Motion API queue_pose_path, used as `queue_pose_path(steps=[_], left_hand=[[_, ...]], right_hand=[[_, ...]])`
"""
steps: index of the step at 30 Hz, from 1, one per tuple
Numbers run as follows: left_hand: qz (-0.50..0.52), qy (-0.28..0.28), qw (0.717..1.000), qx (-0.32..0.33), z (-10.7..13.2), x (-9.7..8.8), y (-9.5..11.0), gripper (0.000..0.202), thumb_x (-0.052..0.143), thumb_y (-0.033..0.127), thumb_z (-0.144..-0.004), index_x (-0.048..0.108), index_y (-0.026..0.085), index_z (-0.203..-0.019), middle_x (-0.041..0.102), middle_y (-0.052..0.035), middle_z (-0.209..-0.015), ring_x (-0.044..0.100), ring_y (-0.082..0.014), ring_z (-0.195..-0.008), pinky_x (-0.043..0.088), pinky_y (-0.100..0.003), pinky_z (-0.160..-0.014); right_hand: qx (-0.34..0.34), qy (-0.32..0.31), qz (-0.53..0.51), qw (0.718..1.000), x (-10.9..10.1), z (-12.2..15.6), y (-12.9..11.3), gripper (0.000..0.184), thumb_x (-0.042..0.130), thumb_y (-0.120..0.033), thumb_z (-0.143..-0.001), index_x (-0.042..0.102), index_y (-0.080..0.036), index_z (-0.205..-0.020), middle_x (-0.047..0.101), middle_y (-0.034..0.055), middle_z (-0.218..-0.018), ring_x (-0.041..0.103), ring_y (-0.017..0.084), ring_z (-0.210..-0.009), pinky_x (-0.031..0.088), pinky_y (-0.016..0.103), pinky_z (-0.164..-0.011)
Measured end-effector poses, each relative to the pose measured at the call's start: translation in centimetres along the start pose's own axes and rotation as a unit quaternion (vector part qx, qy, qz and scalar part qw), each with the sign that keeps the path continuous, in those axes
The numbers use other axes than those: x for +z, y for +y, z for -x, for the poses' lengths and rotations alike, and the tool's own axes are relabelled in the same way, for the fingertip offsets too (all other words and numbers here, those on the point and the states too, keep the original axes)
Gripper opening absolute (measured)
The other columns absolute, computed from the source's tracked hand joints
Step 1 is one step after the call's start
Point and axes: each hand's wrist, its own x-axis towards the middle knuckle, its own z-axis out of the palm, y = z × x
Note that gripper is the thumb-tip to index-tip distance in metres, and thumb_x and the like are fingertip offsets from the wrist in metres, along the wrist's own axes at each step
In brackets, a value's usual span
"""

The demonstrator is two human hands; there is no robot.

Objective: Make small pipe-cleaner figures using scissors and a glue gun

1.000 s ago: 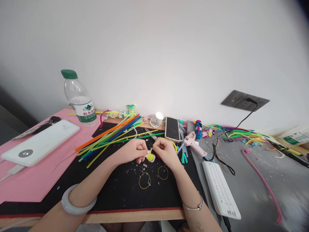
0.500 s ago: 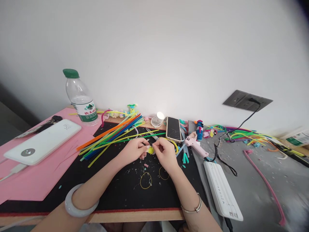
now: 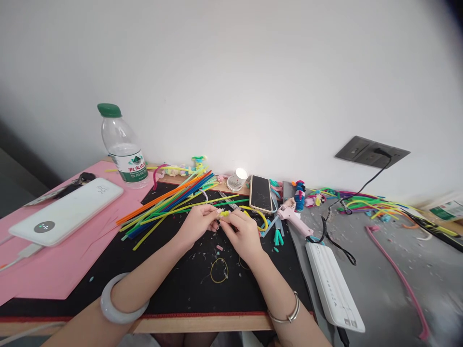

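Between my two hands is a small yellow fuzzy piece (image 3: 224, 213), like bent pipe cleaner, partly hidden by fingertips. My left hand (image 3: 198, 224) pinches its left side. From the right, my right hand (image 3: 243, 235) grips it with thumb and fingers pressed together. A curved yellow pipe cleaner (image 3: 266, 222) shows just beyond my right hand. Left of my hands lies a loose bundle of coloured pipe cleaners (image 3: 170, 205). Two thin rubber bands lie on the black mat below, one band (image 3: 219, 270) in plain sight, the other partly behind my right wrist.
A phone (image 3: 261, 193), a paper cup (image 3: 238, 179) and a pink glue gun (image 3: 295, 219) stand behind the hands. White power banks lie at left (image 3: 67, 212) and right (image 3: 334, 284). A water bottle (image 3: 125, 154) stands back left; a black cable (image 3: 356, 190) runs to the wall socket.
My right hand has shifted slightly left and turned around the yellow piece, which now lies more level between the fingers. My right wrist covers more of one rubber band.
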Motion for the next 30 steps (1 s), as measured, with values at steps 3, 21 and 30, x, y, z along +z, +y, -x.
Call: queue_pose_path(steps=[3, 21, 30], left_hand=[[-0.039, 0.005, 0.998, 0.048, 0.0, 0.2, 0.0, 0.016, 0.065, 0.034, -0.072, 0.062, 0.021, -0.064, 0.057, 0.0000, -0.048, 0.054, -0.0154, -0.046, 0.046, -0.029, -0.051], [-0.017, -0.007, 0.997, 0.074, -0.2, 0.0, -0.4, 0.025, 0.059, 0.039, -0.080, 0.057, 0.015, -0.073, 0.055, 0.0037, -0.056, 0.045, -0.0070, -0.046, 0.036, -0.021, -0.049], [-0.012, -0.017, 0.999, 0.043, 0.4, 0.3, 0.3, 0.027, 0.064, 0.043, -0.077, 0.056, 0.017, -0.078, 0.065, -0.0004, -0.063, 0.064, -0.0147, -0.060, 0.053, -0.028, -0.064]], right_hand=[[0.047, 0.040, -0.008, 0.998, 0.1, -0.1, -0.4, 0.020, 0.057, -0.017, -0.085, 0.056, -0.019, -0.065, 0.050, -0.0009, -0.063, 0.047, 0.013, -0.059, 0.036, 0.024, -0.058], [0.179, 0.040, -0.107, 0.977, -0.1, -0.6, 0.7, 0.028, 0.063, -0.021, -0.074, 0.060, -0.019, -0.103, 0.057, 0.0017, -0.089, 0.046, 0.011, -0.057, 0.041, 0.025, -0.057], [0.310, 0.012, -0.214, 0.926, 0.1, -0.5, 1.0, 0.023, 0.061, -0.034, -0.075, 0.058, -0.017, -0.060, 0.059, 0.0001, -0.052, 0.044, 0.010, -0.043, 0.035, 0.023, -0.045]])
